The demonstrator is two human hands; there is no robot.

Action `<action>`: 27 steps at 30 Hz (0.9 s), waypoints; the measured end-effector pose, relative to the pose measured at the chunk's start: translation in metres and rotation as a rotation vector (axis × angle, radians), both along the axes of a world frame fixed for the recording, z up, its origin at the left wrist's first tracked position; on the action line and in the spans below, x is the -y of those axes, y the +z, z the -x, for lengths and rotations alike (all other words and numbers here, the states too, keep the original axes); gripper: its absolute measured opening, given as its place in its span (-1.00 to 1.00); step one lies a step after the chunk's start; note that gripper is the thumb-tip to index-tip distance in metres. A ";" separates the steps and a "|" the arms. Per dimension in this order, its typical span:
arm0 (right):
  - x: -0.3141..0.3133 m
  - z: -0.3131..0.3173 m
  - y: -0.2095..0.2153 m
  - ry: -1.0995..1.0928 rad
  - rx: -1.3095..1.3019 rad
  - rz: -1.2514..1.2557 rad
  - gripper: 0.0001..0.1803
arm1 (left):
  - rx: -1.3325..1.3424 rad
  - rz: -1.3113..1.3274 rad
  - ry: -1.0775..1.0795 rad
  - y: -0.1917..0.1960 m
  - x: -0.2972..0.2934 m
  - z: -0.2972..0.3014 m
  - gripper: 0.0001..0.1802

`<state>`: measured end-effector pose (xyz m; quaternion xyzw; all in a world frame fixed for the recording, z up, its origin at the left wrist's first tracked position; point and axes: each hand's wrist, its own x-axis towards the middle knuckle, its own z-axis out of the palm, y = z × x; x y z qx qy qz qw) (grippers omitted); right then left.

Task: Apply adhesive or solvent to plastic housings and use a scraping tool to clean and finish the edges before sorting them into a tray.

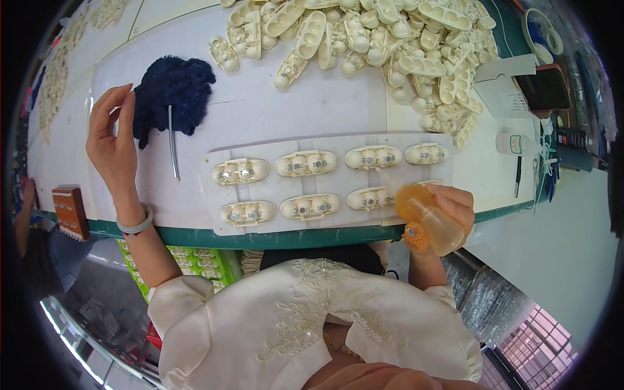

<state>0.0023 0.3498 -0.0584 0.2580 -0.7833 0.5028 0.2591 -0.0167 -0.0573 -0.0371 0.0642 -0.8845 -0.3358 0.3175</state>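
My right hand [455, 211] is wrapped around an amber squeeze bottle [422, 211], tilted with its narrow tip by a cream oval shell [370, 198] in the near row. This shell and several like it, fitted with small metal pieces, lie in two rows on a pale flat board [250, 188]. My left hand [114, 140] is raised at the left, thumb and fingertips drawn together; anything between them is too small to make out. Beside those fingers lies a dark blue fluffy cloth [175, 91], with a slim grey metal rod [173, 146] partly on it.
A big heap of loose cream shells [390, 39] covers the table's far side. At right are a phone [545, 89], a small clear bottle [510, 143] and a white box [504, 94]. A brown block [70, 212] sits by the left edge. A green crate [231, 265] stands below the table.
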 end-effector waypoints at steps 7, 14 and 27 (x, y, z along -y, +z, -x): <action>0.001 -0.001 0.002 -0.046 0.012 -0.023 -0.53 | 0.012 0.028 0.007 0.002 -0.002 0.000 -0.82; 0.000 0.000 0.008 -0.132 -0.019 0.001 -0.59 | 0.011 -0.005 0.009 0.000 0.001 0.000 -0.84; -0.008 -0.003 0.008 -0.176 -0.015 -0.018 -0.60 | 0.086 -0.180 -0.038 0.000 -0.005 0.007 -0.84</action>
